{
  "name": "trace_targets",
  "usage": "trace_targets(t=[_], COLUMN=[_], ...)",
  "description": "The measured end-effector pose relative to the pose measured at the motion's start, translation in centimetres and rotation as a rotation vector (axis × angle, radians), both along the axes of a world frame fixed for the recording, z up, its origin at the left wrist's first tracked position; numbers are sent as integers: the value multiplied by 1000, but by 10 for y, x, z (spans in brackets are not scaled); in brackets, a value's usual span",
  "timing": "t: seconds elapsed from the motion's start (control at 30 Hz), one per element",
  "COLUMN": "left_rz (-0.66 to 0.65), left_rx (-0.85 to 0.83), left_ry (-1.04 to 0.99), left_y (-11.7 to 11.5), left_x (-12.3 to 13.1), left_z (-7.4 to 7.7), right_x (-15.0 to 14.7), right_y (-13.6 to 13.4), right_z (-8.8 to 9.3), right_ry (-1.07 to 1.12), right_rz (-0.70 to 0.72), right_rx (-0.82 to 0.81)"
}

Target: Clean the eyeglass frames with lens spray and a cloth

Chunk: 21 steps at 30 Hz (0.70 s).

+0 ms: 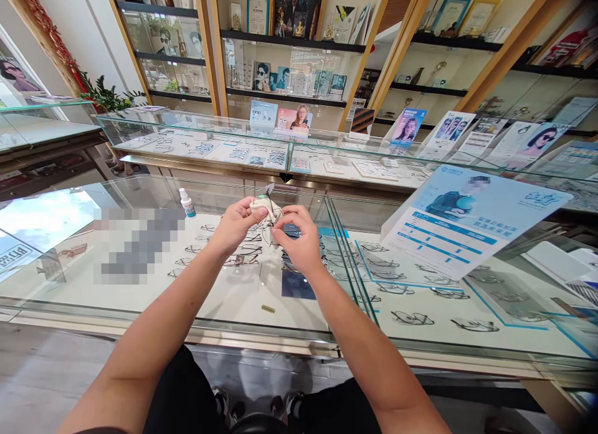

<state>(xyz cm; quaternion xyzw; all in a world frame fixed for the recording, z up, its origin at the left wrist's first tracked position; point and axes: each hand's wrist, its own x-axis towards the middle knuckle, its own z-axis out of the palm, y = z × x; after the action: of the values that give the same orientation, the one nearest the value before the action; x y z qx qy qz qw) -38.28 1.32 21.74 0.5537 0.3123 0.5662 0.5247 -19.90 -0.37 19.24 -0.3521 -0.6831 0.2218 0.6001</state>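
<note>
Above the glass counter, my left hand (237,223) pinches a cream-coloured cloth (266,208) with a pair of glasses (270,191) in it. Part of a lens and the thin dark frame stick out at the top of the cloth. My right hand (299,238) is closed, its thumb and fingertips at the lower right side of the same glasses and cloth. The fingers and cloth hide most of the frame. Left of my hands, a small white spray bottle (187,203) with a blue label stands upright on the counter top.
Under the glass counter top (224,309) lie rows of eyeglasses. A large blue-and-white sign (467,216) leans on the right. Behind runs another glass display case (205,149) with shelves (289,42) beyond it. A small brass-coloured piece (268,309) lies near the front edge.
</note>
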Motion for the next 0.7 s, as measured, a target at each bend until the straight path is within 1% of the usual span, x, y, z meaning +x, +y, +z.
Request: trace_targets(t=[0.13, 0.4, 0.57, 0.7], left_rz=[-33, -8, 22, 13], left_rx=[12, -31, -30, -39], left_ry=[9, -14, -25, -26], left_y=[0, 0, -2, -4], left_x=[-2, -2, 0, 3], left_z=[-2, -1, 0, 1], right_x=[1, 3, 2, 2], right_y=[1, 4, 5, 8], right_z=[0, 0, -1, -5], right_ry=[21, 38, 41, 30], right_rz=[1, -19, 3, 43], right_rx=[-32, -55, -72, -92])
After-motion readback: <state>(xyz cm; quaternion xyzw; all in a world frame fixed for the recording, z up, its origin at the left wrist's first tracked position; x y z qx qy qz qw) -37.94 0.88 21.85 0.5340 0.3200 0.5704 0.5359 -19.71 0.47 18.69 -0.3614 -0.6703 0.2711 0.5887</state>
